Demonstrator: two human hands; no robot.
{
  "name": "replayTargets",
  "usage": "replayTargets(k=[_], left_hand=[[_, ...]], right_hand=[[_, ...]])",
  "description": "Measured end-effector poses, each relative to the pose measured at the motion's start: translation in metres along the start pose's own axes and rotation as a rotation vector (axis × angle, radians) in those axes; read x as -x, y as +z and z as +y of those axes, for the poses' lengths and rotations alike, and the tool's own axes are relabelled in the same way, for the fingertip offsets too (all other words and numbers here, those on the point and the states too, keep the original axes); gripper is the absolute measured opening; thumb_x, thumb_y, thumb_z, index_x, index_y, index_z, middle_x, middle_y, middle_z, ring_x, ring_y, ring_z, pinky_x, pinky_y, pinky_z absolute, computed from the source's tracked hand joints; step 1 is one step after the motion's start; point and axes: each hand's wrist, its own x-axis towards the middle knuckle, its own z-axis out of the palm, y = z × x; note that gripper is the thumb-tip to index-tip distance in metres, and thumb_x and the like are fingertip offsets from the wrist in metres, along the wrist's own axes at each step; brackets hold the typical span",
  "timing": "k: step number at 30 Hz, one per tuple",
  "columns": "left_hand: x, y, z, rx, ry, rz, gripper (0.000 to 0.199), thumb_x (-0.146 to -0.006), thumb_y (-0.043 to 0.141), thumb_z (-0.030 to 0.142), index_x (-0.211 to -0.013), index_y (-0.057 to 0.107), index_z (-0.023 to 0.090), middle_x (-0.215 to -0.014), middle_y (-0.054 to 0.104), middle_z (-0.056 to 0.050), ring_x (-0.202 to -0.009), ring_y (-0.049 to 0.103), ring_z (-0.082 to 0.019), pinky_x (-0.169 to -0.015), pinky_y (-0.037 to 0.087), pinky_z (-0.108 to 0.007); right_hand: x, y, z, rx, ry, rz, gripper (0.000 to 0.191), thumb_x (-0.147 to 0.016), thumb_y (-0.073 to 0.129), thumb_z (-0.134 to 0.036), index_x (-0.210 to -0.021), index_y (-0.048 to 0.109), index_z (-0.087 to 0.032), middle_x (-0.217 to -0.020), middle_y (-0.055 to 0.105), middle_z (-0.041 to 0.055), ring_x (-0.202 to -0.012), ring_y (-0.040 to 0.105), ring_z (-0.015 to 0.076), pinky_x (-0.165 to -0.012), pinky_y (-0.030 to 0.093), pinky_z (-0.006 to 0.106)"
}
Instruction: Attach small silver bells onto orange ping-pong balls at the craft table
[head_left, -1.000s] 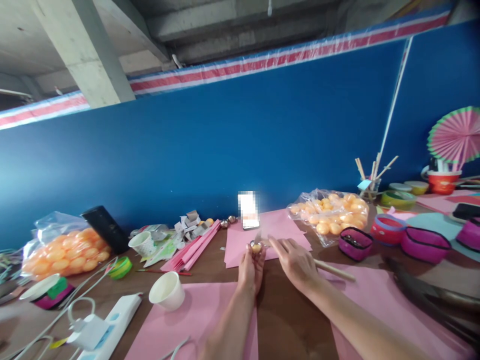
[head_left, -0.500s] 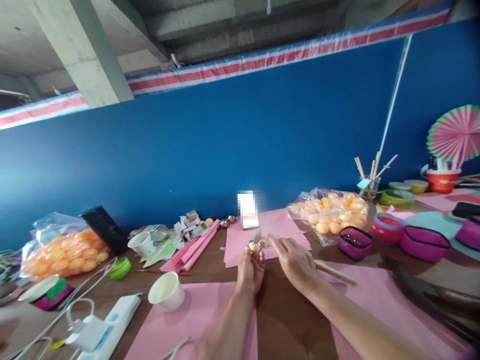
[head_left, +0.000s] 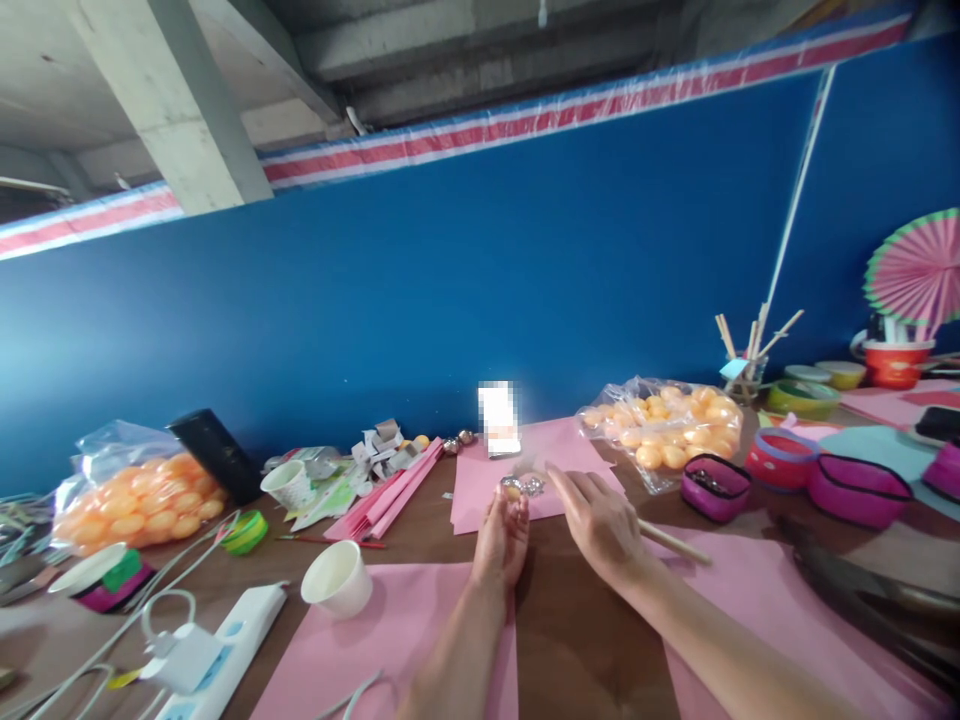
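In the middle of the head view my left hand (head_left: 502, 545) holds up a small ball (head_left: 514, 494), pinched in its fingertips. The ball's yellow-orange surface is partly covered with shiny silver, and crinkled silver foil (head_left: 533, 486) sticks out at its right. My right hand (head_left: 604, 520) is closed around a stick-like tool with a pale wooden handle (head_left: 679, 543), which pokes out behind the palm. The tool's front end, near the ball, is smeared by motion, so its kind is unclear. Pink paper (head_left: 480, 515) lies beneath and beyond both hands.
Bags of orange balls (head_left: 679, 425) lie at right and left. A white paper cup (head_left: 337, 580), a power strip (head_left: 244, 620) with cables and folded pink strips (head_left: 397, 490) are on the left. Purple containers (head_left: 855, 490) and a dark tool (head_left: 840, 570) lie at right.
More silver foil now shows to the right of the ball. My right hand has moved slightly right, away from the ball. The view has shifted a little.
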Motion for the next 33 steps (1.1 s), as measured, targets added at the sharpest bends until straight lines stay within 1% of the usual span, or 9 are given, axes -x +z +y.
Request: replayTargets(k=[4,6,9,13,19,22,26,31,33], left_hand=[[-0.001,-0.0017,0.0011,0.033,-0.039,0.019,0.006,-0.072,0.058,0.017,-0.076,0.058,0.012,-0.067,0.059,0.0,-0.054,0.055,-0.004,-0.055,0.048,-0.013],[-0.0012,-0.0017,0.0013,0.042,-0.048,-0.003,0.008,-0.073,0.058,0.018,-0.077,0.058,0.012,-0.071,0.059,-0.001,-0.056,0.055,-0.005,-0.053,0.048,-0.013],[-0.0019,-0.0016,0.0011,0.062,-0.039,-0.055,0.008,-0.074,0.057,0.019,-0.079,0.058,0.012,-0.077,0.06,-0.003,-0.064,0.057,-0.007,-0.061,0.049,-0.016],[-0.0036,-0.0022,0.0007,0.068,-0.034,-0.068,0.008,-0.075,0.056,0.018,-0.078,0.059,0.012,-0.081,0.061,-0.005,-0.075,0.059,-0.009,-0.071,0.049,-0.02],[-0.003,-0.0034,0.0007,0.06,-0.023,-0.141,0.012,-0.076,0.055,0.019,-0.081,0.06,0.01,-0.086,0.062,-0.007,-0.088,0.057,-0.013,-0.085,0.044,-0.025],[-0.0028,-0.0035,0.0011,0.05,-0.025,-0.134,0.011,-0.075,0.055,0.018,-0.081,0.06,0.011,-0.083,0.063,-0.006,-0.085,0.059,-0.012,-0.087,0.043,-0.026],[-0.0037,-0.003,0.0016,0.092,-0.028,-0.124,0.01,-0.076,0.053,0.017,-0.08,0.06,0.011,-0.086,0.063,-0.007,-0.091,0.058,-0.014,-0.089,0.043,-0.028],[-0.0049,-0.0038,0.0021,0.078,-0.034,-0.052,0.008,-0.075,0.053,0.014,-0.08,0.058,0.011,-0.086,0.064,-0.008,-0.09,0.059,-0.016,-0.086,0.045,-0.028],[-0.0045,-0.005,0.0026,0.065,-0.05,-0.068,0.012,-0.075,0.053,0.015,-0.085,0.058,0.012,-0.089,0.063,-0.008,-0.091,0.058,-0.017,-0.085,0.046,-0.029]], right_hand=[[-0.0001,-0.0003,-0.0015,-0.006,-0.02,-0.032,0.038,-0.084,0.042,-0.014,-0.121,0.043,-0.022,-0.085,0.06,0.0031,-0.077,0.051,0.014,-0.065,0.036,0.024],[-0.0005,-0.0011,-0.0007,-0.007,-0.013,-0.019,0.038,-0.084,0.042,-0.014,-0.121,0.043,-0.022,-0.086,0.06,0.0031,-0.077,0.051,0.014,-0.066,0.037,0.024],[-0.0006,-0.0019,0.001,-0.002,-0.003,0.007,0.04,-0.084,0.041,-0.013,-0.123,0.041,-0.021,-0.089,0.06,0.0036,-0.079,0.051,0.0143,-0.066,0.037,0.025],[-0.0005,-0.0023,0.0013,0.006,-0.021,-0.036,0.04,-0.083,0.042,-0.012,-0.122,0.042,-0.022,-0.087,0.06,0.003,-0.077,0.051,0.014,-0.063,0.036,0.024],[-0.0006,-0.0041,-0.0009,0.011,-0.009,-0.01,0.041,-0.084,0.041,-0.012,-0.123,0.041,-0.022,-0.088,0.06,0.0037,-0.078,0.051,0.015,-0.065,0.036,0.025],[-0.0007,-0.0047,-0.0018,0.007,-0.035,-0.03,0.04,-0.083,0.041,-0.011,-0.122,0.043,-0.023,-0.086,0.061,0.0032,-0.077,0.051,0.0142,-0.064,0.036,0.024],[-0.0015,-0.0046,-0.0013,0.003,-0.01,0.017,0.039,-0.084,0.041,-0.013,-0.122,0.042,-0.022,-0.088,0.061,0.0038,-0.079,0.051,0.0143,-0.066,0.037,0.024],[-0.0016,-0.0031,0.0,0.007,-0.015,-0.024,0.038,-0.083,0.042,-0.012,-0.12,0.044,-0.022,-0.085,0.061,0.0033,-0.076,0.052,0.0141,-0.063,0.036,0.024],[-0.0017,-0.0038,0.0007,-0.001,0.0,-0.008,0.038,-0.084,0.041,-0.013,-0.121,0.043,-0.022,-0.087,0.061,0.0036,-0.078,0.052,0.0144,-0.065,0.036,0.025]])
